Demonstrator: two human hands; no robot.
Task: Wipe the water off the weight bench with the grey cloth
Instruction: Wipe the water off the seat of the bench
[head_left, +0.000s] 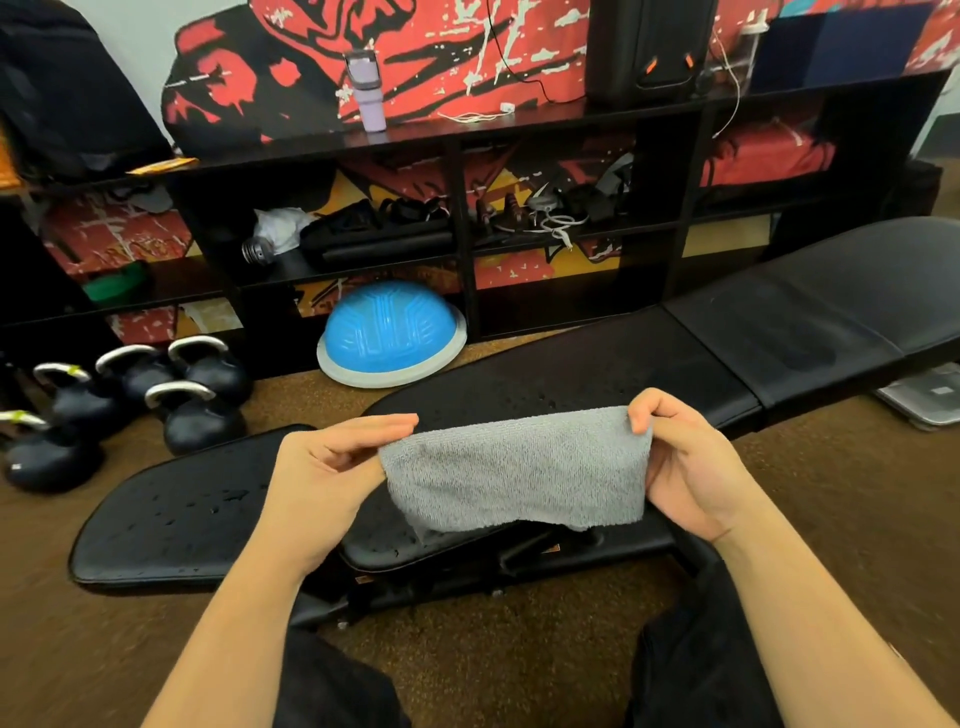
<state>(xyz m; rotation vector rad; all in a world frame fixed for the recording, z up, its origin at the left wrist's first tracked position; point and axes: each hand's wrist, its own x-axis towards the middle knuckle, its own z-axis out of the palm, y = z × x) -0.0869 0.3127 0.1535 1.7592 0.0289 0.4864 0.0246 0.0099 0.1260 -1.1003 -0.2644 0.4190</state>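
My left hand (322, 467) and right hand (691, 467) pinch the grey terry cloth's (514, 473) top corners above the droplet-speckled black padded weight bench (171, 519), whose orange label (554, 548) is unreadable.

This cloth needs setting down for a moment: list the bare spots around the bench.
Bare carpet lies between the weight bench and your knees, and beside the bench's left end, this side of the kettlebells. The far bench pad is also bare. Crowded: the kettlebells, the blue dome and the shelves behind.

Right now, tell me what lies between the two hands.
The grey cloth spans the gap, pinched by the left hand and right hand above the wet weight bench, seen in the head view.
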